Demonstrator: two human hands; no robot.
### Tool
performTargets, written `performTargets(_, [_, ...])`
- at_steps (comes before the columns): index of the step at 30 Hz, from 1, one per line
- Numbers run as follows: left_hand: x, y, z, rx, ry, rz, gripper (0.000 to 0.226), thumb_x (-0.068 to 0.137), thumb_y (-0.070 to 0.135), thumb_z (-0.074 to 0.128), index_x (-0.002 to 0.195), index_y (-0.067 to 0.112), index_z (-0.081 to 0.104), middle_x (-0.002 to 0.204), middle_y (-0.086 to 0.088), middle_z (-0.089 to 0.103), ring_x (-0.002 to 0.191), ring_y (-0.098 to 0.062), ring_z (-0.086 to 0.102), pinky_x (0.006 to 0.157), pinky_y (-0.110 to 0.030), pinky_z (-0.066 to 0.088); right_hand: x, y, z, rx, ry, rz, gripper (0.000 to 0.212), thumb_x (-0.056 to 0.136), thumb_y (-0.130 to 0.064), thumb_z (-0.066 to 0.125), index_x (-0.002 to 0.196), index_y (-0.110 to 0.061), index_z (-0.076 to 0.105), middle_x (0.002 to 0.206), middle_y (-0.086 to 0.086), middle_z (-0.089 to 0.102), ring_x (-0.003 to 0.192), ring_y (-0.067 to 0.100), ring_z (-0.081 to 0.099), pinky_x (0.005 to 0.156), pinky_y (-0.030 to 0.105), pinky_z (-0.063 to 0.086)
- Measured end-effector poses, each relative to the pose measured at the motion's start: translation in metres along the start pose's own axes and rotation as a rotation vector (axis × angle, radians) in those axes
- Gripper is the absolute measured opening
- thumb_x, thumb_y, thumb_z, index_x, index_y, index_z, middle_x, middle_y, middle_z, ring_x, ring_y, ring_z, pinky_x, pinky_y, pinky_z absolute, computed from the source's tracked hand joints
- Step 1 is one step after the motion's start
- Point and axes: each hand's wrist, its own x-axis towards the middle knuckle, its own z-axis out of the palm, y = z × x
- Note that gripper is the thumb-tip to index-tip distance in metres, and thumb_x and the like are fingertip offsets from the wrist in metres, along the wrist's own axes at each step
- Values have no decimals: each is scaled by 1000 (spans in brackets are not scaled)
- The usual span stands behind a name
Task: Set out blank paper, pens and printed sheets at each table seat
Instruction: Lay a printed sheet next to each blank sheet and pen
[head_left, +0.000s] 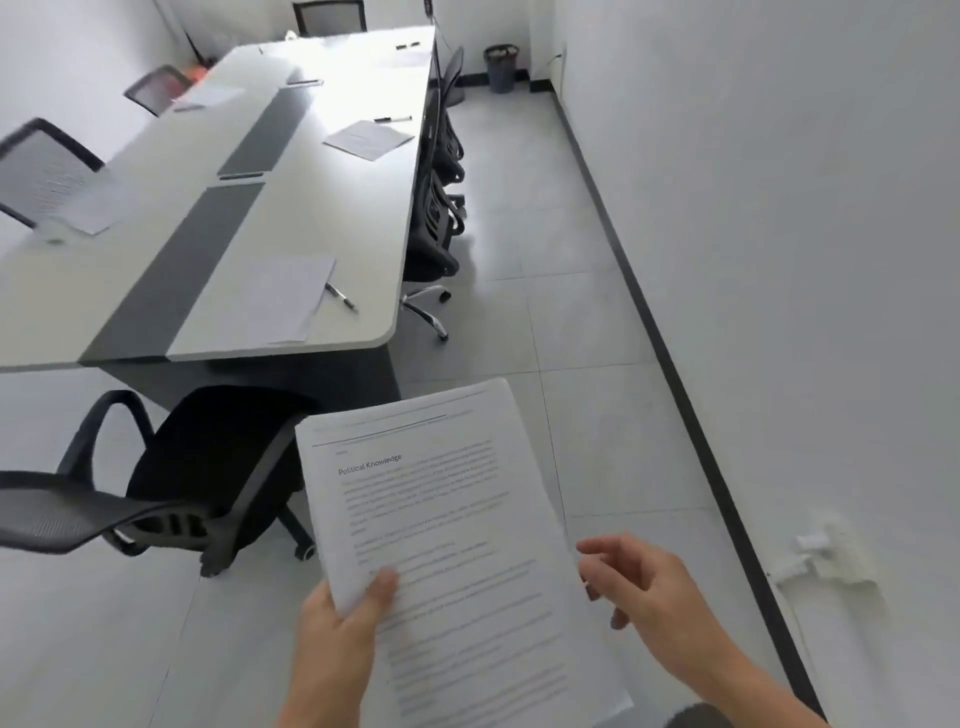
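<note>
Item: printed sheets (447, 530), a thin stack headed "Political Knowledge", held low in front of me over the floor, short of the table (249, 208).
Left hand (340, 634): clamped on the stack's lower left edge, thumb pressed on top, fingers hidden beneath.
Right hand (641, 582): fingers loosely apart and curled, just beside the stack's right edge; contact with the paper unclear.
Near seat: paper (283, 296) laid out, pen (341, 297) just beside it.
Black chair (208, 467): at the table's end.
</note>
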Motion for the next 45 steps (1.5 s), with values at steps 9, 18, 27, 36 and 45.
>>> performTargets(9, [142, 124, 65, -151, -223, -15, 26, 86, 15, 64, 111, 8, 66, 103, -13, 75, 93, -33, 72, 84, -50, 55, 172, -111, 12, 83, 179, -208, 12, 85, -11, 71, 74, -5, 69, 65, 5, 72, 57, 19, 64, 51, 22, 51])
performTargets(18, [250, 188, 127, -242, -226, -112, 41, 86, 28, 59, 120, 6, 61, 111, -18, 72, 101, -38, 69, 95, -58, 49, 313, -166, -18, 238, 156, -201, 66, 70, -48, 75, 77, 14, 53, 70, 35, 54, 66, 24, 53, 64, 41, 46])
performTargets(27, [340, 241, 200, -312, 46, -108, 47, 81, 42, 55, 114, 10, 66, 103, -15, 75, 95, -35, 71, 91, -52, 52, 481, -243, -45, 200, -49, -137, 21, 88, -11, 65, 67, -4, 66, 73, 26, 68, 66, 29, 64, 67, 45, 56])
performTargets(36, [356, 254, 151, -520, 296, -29, 36, 82, 28, 55, 112, 10, 66, 104, -14, 75, 89, -29, 73, 65, -35, 62, 555, -279, 25, 222, -390, 71, 12, 91, -6, 58, 97, -2, 68, 91, 14, 77, 75, 28, 74, 64, 38, 63])
performTargets(45, [348, 232, 6, -552, 509, 57, 30, 87, 21, 53, 110, 7, 65, 96, -12, 77, 79, -25, 75, 61, -33, 62, 568, -267, 146, -73, -315, 55, 14, 93, -14, 63, 85, -8, 72, 88, 21, 74, 75, 30, 66, 77, 46, 52])
